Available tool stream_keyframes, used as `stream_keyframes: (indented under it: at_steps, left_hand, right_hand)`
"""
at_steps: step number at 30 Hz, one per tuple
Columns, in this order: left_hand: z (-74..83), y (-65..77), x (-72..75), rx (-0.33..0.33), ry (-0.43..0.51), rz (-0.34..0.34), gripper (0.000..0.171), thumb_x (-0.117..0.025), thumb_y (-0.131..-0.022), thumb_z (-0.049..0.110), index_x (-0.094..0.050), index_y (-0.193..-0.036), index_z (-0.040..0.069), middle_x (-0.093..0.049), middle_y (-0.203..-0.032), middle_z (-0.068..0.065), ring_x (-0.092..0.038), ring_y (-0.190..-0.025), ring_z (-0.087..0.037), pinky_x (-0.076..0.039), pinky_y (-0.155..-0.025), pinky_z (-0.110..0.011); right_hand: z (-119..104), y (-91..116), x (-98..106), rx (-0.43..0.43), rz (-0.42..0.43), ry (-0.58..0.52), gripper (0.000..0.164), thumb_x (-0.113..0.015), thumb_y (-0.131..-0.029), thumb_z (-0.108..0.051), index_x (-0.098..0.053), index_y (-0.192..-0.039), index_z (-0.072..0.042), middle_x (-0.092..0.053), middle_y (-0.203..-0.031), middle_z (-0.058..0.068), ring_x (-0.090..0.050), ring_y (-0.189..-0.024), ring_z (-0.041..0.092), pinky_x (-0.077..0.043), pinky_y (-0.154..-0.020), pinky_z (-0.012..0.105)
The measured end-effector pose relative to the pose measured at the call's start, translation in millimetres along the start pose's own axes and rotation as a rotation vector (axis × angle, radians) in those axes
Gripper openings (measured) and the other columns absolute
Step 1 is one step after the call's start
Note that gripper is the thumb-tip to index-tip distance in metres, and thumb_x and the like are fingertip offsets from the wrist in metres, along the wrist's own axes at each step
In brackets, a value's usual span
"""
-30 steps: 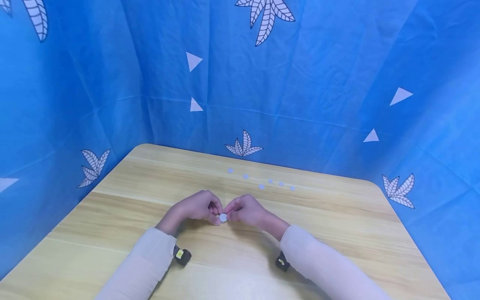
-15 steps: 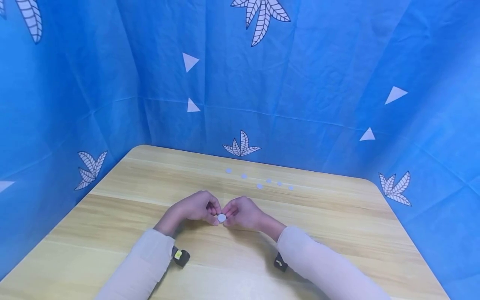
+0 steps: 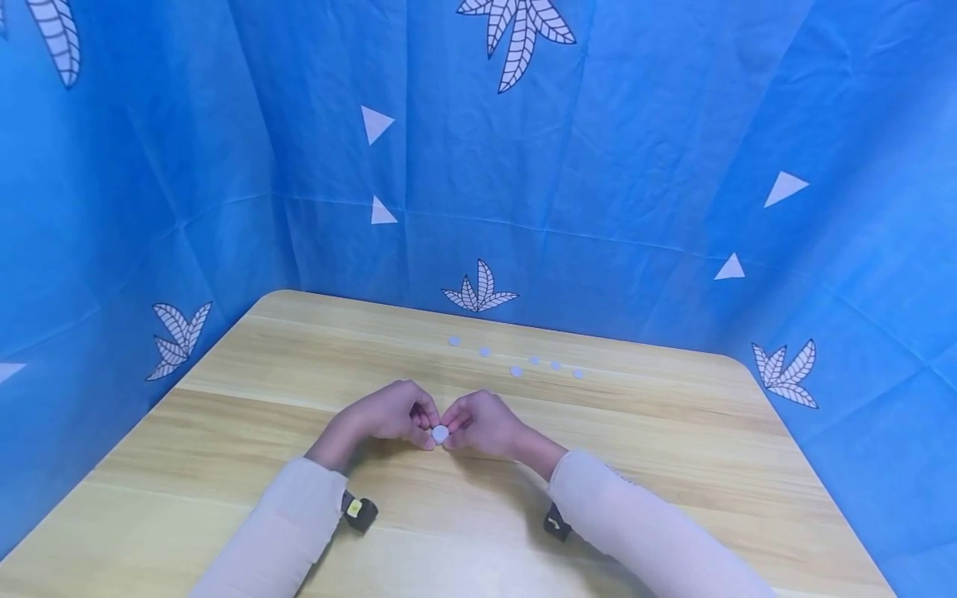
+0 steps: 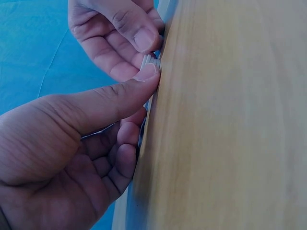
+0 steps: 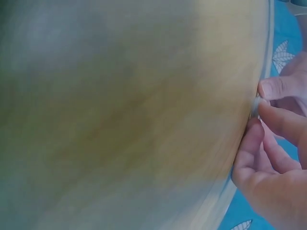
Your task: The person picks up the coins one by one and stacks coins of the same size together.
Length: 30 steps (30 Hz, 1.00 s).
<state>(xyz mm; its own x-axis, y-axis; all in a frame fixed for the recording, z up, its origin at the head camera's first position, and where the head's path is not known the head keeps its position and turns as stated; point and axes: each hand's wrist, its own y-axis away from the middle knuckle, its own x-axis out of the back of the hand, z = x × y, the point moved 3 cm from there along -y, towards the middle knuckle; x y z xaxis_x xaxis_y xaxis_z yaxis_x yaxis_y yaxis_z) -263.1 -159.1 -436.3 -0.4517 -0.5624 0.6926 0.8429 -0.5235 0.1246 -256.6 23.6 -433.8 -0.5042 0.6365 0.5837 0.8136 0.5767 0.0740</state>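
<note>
A small stack of silvery coins [image 3: 440, 434] sits on the wooden table between both hands. Its several thin layers show edge-on in the left wrist view [image 4: 147, 60]. From the left, my left hand [image 3: 391, 412] holds the stack's edge between thumb and fingers, the other fingers curled under. My right hand [image 3: 487, 425] grips the opposite side with thumb and index finger. The tips of the two hands nearly meet around the coins. Seen from the right wrist, the stack [image 5: 254, 106] is partly hidden by the fingertips.
Several single coins lie scattered toward the back of the table, among them a left one [image 3: 453, 341], a nearer one [image 3: 517, 371] and a right one [image 3: 578, 374]. A blue patterned cloth [image 3: 478, 166] hangs behind and beside the wooden table [image 3: 673, 432].
The whole view has shifted slightly as the head moved. Both hands stay at the coin stack; the right fingertips have shifted slightly, uncovering more of the top coin.
</note>
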Motion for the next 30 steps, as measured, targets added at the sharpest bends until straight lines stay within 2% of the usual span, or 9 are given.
stream_keyframes:
  at_steps: [6, 9, 14, 24, 30]
  left_hand:
    - [-0.4, 0.4, 0.1, -0.004, 0.004, -0.001, 0.021, -0.091, -0.076, 0.011, -0.074, -0.088, 0.012, -0.064, -0.078, 0.001, -0.054, -0.071, -0.015, -0.047, -0.068, -0.03]
    - [0.4, 0.0, 0.3, 0.004, 0.0, 0.0, 0.021, -0.091, -0.076, 0.012, -0.073, -0.088, 0.012, -0.064, -0.078, 0.001, -0.055, -0.072, -0.015, -0.047, -0.068, -0.031]
    - [2.5, 0.1, 0.0, 0.022, -0.011, 0.002, 0.021, -0.091, -0.076, 0.014, -0.074, -0.088, 0.015, -0.064, -0.079, 0.002, -0.056, -0.073, -0.015, -0.048, -0.07, -0.031]
    - [1.3, 1.5, -1.1, 0.039, 0.014, 0.015, 0.021, -0.091, -0.076, 0.013, -0.073, -0.087, 0.015, -0.064, -0.078, 0.001, -0.055, -0.073, -0.016, -0.047, -0.069, -0.032]
    - [-2.5, -0.5, -1.0, 0.037, 0.025, 0.022, 0.022, -0.091, -0.076, 0.014, -0.073, -0.088, 0.015, -0.064, -0.079, 0.0, -0.055, -0.074, -0.017, -0.047, -0.071, -0.033]
  right_hand:
    - [3, 3, 11, -0.011, -0.011, 0.041, 0.022, -0.082, -0.085, -0.007, -0.074, -0.105, -0.003, -0.074, -0.095, 0.001, -0.069, -0.088, 0.012, -0.056, -0.084, 0.029]
    - [7, 5, 20, 0.014, 0.001, 0.068, 0.023, -0.081, -0.086, -0.007, -0.073, -0.107, -0.002, -0.075, -0.096, 0.002, -0.071, -0.089, 0.013, -0.057, -0.085, 0.03]
    - [17, 8, 37, 0.065, 0.035, 0.095, 0.021, -0.079, -0.087, -0.003, -0.073, -0.106, 0.001, -0.076, -0.097, 0.007, -0.073, -0.089, 0.016, -0.058, -0.084, 0.03]
    - [38, 3, 69, 0.042, 0.102, 0.154, 0.021, -0.078, -0.088, -0.003, -0.072, -0.109, 0.0, -0.075, -0.097, 0.006, -0.072, -0.092, 0.019, -0.058, -0.085, 0.032]
    - [49, -4, 89, 0.027, 0.183, 0.185, 0.021, -0.077, -0.088, 0.0, -0.072, -0.108, 0.001, -0.075, -0.097, 0.007, -0.073, -0.094, 0.022, -0.057, -0.089, 0.034]
